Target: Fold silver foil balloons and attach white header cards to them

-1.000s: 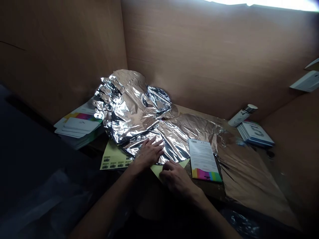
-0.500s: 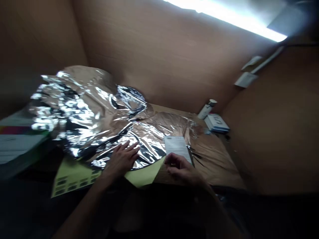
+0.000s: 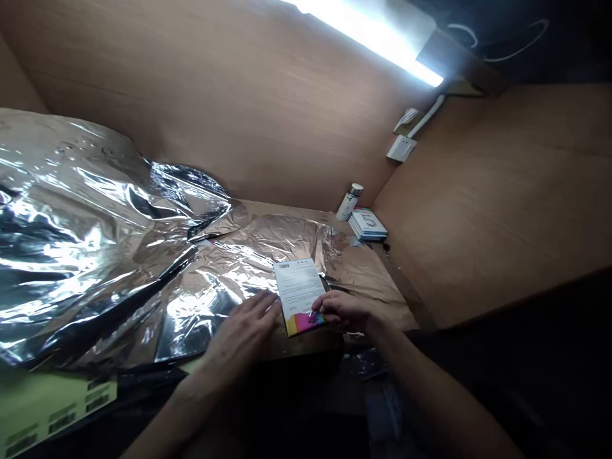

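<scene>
A flat white printed pack (image 3: 301, 287) with a pink, yellow and blue lower end lies on the shiny plastic wrap. My left hand (image 3: 241, 331) rests flat on the wrap, fingers stretched out, tips close to the pack's left edge. At the pack's lower right corner is my right hand (image 3: 345, 309), its fingers curled into a pinch over the coloured end. Whatever is between those fingertips is too small to make out. A yellow sheet of barcode labels (image 3: 52, 411) sticks out from under the wrap at the lower left.
Crumpled silvery plastic wrap (image 3: 95, 210) spreads over the left and middle of the table. In the back corner stand a white bottle (image 3: 349, 202) and a stack of white boxes (image 3: 368, 224). A power socket (image 3: 401, 148) hangs on the wooden wall beneath a bright lamp (image 3: 363, 35).
My view has swung right. My right hand has gone from beside the yellow sheet's corner to the pack's lower right corner. The left hand has slid right, up to the pack's left side.
</scene>
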{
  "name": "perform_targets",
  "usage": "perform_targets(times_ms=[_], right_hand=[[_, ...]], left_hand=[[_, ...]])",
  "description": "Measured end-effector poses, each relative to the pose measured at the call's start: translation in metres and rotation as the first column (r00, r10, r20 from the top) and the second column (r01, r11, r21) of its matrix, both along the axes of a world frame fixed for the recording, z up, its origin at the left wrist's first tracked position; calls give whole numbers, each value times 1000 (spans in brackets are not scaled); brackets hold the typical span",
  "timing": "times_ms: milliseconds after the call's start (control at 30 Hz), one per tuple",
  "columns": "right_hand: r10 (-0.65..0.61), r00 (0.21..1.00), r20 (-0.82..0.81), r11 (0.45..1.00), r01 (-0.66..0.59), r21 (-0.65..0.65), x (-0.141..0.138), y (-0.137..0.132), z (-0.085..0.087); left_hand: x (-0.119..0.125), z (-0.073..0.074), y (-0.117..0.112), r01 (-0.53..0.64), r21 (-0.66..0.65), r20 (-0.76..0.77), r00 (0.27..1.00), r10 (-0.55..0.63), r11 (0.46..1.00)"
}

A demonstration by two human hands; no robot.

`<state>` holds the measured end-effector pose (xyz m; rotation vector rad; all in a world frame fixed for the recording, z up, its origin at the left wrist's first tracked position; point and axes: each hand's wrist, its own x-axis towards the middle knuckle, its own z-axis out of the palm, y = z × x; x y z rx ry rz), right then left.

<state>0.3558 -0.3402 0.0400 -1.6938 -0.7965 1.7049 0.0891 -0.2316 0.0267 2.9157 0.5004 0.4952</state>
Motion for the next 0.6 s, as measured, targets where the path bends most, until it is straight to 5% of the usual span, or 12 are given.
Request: perform_targets(times_ms=[133, 267, 467, 600], right_hand=[[-15, 995, 94, 1000, 15, 2, -3, -1, -8], [-43, 978, 204, 999, 38, 26, -10, -6, -15], [-11, 948, 319, 999, -1, 36, -14, -17, -22], [-86, 843, 531, 988, 3, 155, -6, -30, -22]], left_hand=[[38, -18, -27, 201, -88, 24, 980, -200, 976], [47, -33, -32, 160, -180, -13, 986, -165, 971], [45, -37, -39, 132, -157, -33, 990, -139, 979], [51, -38, -45, 73, -128, -54, 995, -80, 989]])
